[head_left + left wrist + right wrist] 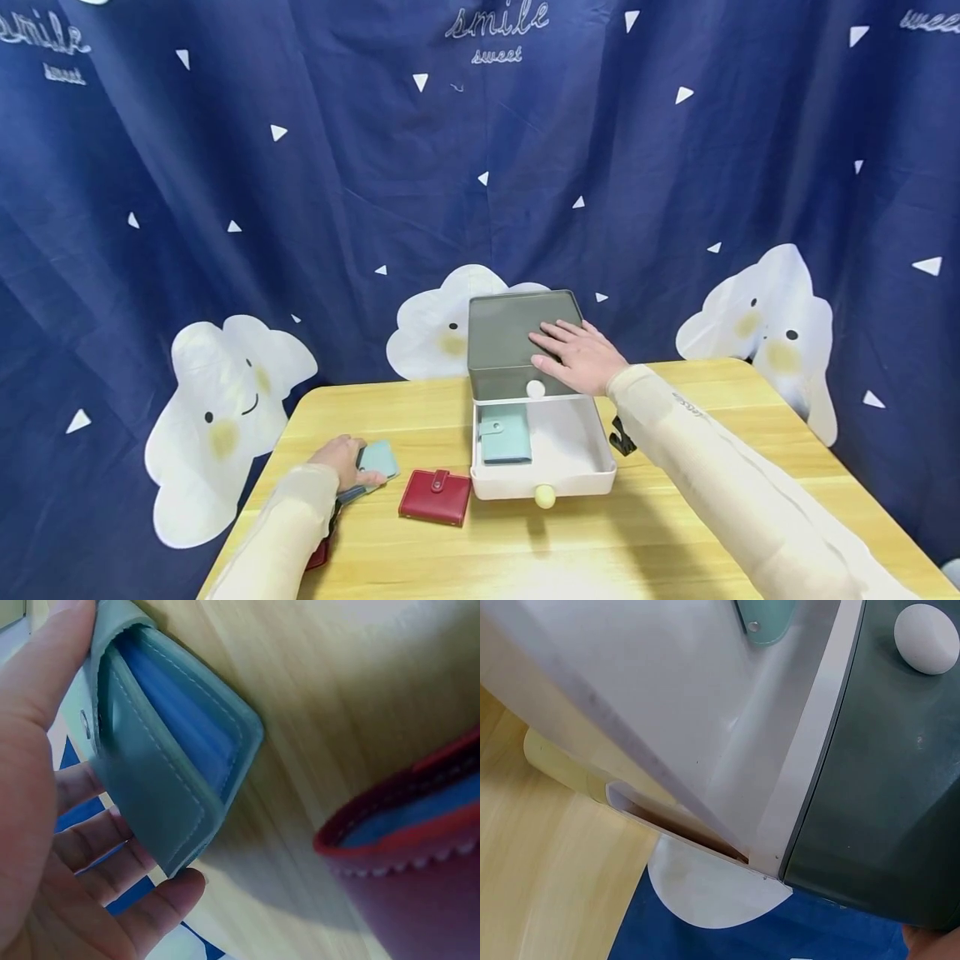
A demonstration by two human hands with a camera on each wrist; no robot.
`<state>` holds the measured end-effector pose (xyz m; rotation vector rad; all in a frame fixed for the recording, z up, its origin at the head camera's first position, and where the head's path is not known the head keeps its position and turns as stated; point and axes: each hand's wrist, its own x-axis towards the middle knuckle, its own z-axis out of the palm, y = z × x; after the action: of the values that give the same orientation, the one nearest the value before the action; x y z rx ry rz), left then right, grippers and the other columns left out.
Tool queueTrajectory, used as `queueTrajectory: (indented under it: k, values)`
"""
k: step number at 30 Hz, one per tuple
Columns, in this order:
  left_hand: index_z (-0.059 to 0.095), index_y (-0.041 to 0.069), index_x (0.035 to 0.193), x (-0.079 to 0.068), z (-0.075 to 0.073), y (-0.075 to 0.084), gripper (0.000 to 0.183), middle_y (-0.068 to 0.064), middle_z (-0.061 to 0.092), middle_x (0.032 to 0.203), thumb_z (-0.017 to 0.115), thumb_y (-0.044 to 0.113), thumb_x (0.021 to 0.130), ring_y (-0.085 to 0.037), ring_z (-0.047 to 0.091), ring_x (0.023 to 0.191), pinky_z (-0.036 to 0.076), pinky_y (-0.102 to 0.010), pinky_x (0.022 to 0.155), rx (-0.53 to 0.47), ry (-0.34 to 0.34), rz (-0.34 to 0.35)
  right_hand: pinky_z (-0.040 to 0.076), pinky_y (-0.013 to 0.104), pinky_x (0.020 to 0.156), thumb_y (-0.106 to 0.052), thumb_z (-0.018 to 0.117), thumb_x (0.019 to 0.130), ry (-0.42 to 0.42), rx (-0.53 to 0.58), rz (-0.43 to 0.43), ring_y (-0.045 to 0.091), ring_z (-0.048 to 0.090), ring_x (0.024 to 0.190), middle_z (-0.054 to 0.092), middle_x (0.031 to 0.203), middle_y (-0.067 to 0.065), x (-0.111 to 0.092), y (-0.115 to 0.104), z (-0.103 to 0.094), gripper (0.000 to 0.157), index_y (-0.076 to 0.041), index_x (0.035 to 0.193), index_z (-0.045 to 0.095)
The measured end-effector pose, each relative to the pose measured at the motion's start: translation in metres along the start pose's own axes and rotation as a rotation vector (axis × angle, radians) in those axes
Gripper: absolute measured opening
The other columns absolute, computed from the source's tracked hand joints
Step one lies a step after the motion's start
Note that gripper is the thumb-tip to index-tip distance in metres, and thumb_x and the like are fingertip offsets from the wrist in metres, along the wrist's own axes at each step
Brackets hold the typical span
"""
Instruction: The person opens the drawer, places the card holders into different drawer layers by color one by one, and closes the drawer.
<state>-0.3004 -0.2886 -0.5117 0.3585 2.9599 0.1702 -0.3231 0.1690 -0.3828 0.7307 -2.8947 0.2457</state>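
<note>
My left hand (pixel 345 461) grips a pale teal snap wallet (pixel 161 776) at the left of the table, its thumb on one side and fingers on the other. In the left wrist view the wallet gapes slightly and shows a blue inside. With fingers spread, my right hand (pixel 583 360) rests on the dark grey top (pixel 501 333) of a small storage box. Below that top, a white drawer (pixel 577 485) stands pulled out with another teal wallet (pixel 508 437) lying in its left side. The right wrist view catches only a bit of the right hand, at the lower right corner.
A red snap wallet (pixel 435 498) lies just left of the drawer. Another red wallet (pixel 318 553) is partly hidden by the left forearm. The drawer has a yellow knob (pixel 544 497), and a white knob (pixel 536 389) is above it. A blue curtain (pixel 360 208) hangs behind the table.
</note>
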Motion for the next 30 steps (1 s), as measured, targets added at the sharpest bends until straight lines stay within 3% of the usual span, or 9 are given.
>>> queueTrajectory:
  k: [5,12,19,26,30]
  values:
    - [0.056,-0.007,0.126,-0.002,-0.005,-0.003,0.088,-0.024,0.057,0.122,0.072,0.062,0.074,-0.038,0.054,0.114,0.044,-0.049,0.095,-0.062,-0.056,-0.043,0.007,0.053,0.116,-0.067,0.021,0.096,-0.004,0.019,-0.004,0.026,0.020,0.145,0.029,0.155,0.000,0.001,-0.002,0.000,0.069,-0.027,0.150,0.035]
    - [0.056,-0.008,0.124,-0.011,-0.020,0.001,0.079,-0.021,0.060,0.119,0.074,0.053,0.078,-0.036,0.056,0.110,0.046,-0.049,0.092,-0.106,-0.097,-0.068,0.008,0.053,0.116,-0.068,0.021,0.096,0.008,0.017,0.002,0.025,0.020,0.144,0.030,0.155,0.000,0.000,-0.002,-0.003,0.069,-0.027,0.149,0.036]
    - [0.060,-0.007,0.120,-0.009,-0.020,0.002,0.079,-0.017,0.064,0.111,0.077,0.055,0.073,-0.028,0.059,0.098,0.049,-0.045,0.086,-0.089,-0.056,-0.056,0.008,0.053,0.116,-0.066,0.022,0.097,0.001,0.017,-0.001,0.024,0.021,0.144,0.030,0.155,0.001,0.000,-0.001,-0.004,0.067,-0.027,0.149,0.035]
    - [0.065,0.002,0.098,-0.005,-0.019,0.000,0.063,-0.003,0.058,0.081,0.079,0.056,0.070,-0.017,0.051,0.072,0.046,-0.034,0.066,-0.085,-0.017,-0.048,0.010,0.053,0.116,-0.066,0.023,0.097,0.003,0.015,0.002,0.025,0.021,0.144,0.031,0.155,0.001,-0.001,0.000,-0.002,0.067,-0.027,0.149,0.036]
    - [0.064,0.002,0.103,-0.008,-0.023,0.003,0.062,-0.003,0.060,0.083,0.078,0.053,0.072,-0.017,0.053,0.073,0.047,-0.034,0.067,-0.122,-0.013,-0.046,0.010,0.053,0.116,-0.065,0.024,0.097,0.007,0.019,0.003,0.025,0.022,0.144,0.032,0.154,0.001,-0.001,0.000,-0.002,0.066,-0.027,0.149,0.037]
